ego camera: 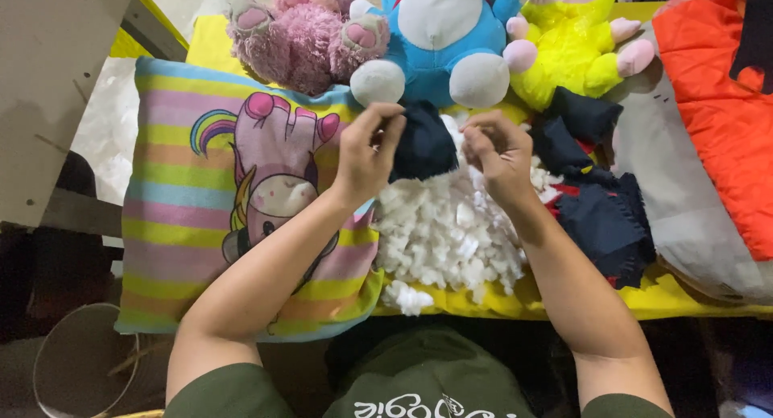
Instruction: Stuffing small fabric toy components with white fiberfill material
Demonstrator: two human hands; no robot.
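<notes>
Leftmost, a pale board (56,88) leans at the table's edge, and below it a round wire-rimmed bin (76,362) sits on the dark floor. Next comes a striped pillow (173,225) in pastel bands with a unicorn printed on it; it lies flat on the yellow table (684,301), its near corner hanging over the edge. Behind the pillow sits a pink plush (302,31), feet toward the camera.

The left hand (366,156) is raised over the pillow's right edge, forearm crossing the unicorn print. Its thumb and forefinger are pinched narrow on the left side of a navy pouch (423,144), a small dark fabric piece held up just in front of the blue plush (443,39). The pouch hangs between both hands, above the stuffing (447,225), a loose white heap of foam bits spread on the table right before the person.

The right hand (499,156) is just beside the pouch's right edge, fingers curled close together; whether they grip the fabric or a pinch of stuffing cannot be told. Its wrist rests over the heap.

Further right, a yellow plush (572,51) with pink feet leans against the blue one. Below it lies a pile of navy scraps (600,200) with a bit of red showing, touching the stuffing's right side. At the far right, an orange cloth (721,120) rests on grey sheeting (684,217).
</notes>
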